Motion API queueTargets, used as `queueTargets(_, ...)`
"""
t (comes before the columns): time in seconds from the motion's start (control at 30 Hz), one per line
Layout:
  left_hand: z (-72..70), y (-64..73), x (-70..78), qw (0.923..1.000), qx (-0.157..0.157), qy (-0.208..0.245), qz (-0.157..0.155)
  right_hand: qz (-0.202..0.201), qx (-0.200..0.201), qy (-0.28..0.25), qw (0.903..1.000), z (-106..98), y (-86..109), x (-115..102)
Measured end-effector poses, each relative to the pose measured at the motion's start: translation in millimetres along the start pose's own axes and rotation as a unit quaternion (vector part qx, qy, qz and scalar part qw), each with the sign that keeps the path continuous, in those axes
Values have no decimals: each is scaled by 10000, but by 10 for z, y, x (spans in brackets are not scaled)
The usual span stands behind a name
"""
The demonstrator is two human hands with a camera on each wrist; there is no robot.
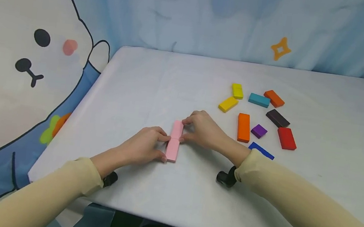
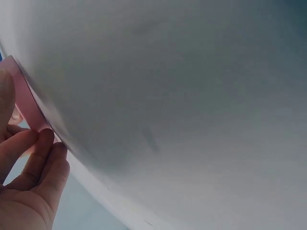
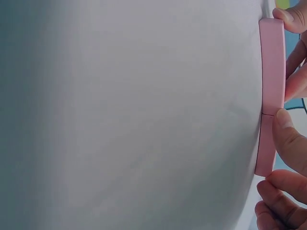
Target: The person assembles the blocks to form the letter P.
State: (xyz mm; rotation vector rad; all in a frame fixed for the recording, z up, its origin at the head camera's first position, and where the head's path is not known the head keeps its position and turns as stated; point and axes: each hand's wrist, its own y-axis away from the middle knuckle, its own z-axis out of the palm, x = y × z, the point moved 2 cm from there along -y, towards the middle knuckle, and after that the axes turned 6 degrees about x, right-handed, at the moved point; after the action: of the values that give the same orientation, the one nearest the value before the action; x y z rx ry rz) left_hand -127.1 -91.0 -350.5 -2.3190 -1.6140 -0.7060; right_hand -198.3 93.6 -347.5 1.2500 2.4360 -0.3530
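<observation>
Near pink block [image 1: 172, 150]: is lying just right of the left hand [image 1: 142, 145], touching the far pink block [image 1: 177, 129] end to end.
Far pink block: is lying just left of the right hand [image 1: 204, 129].
Left hand: is pinching the near one, thumb at its near end, fingers close to the seam [image 1: 174, 139].
Right hand: is pinching the far one, thumb beside the seam.
Seam: could be opening or going crooked, I think, if the two hands are pushing unequally.
Right thumb [image 3: 290, 139]: could be sliding one piece sideways, if it is pressing too strongly.
Blue block [image 1: 261, 149]: is lying right of the right hand; the right sleeve [image 1: 281, 190] could be knocking it.
</observation>
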Motion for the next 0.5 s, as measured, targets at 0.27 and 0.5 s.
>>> queueTargets(0.27, -98, 83, -149, 9998, 58, -135, -103, -233, 28, -12, 9997, 98, -172, -118)
queueTargets(0.5, -167, 152, -269, 9996, 88, -181, -220, -297, -47, 73, 9995, 169, -303, -241)
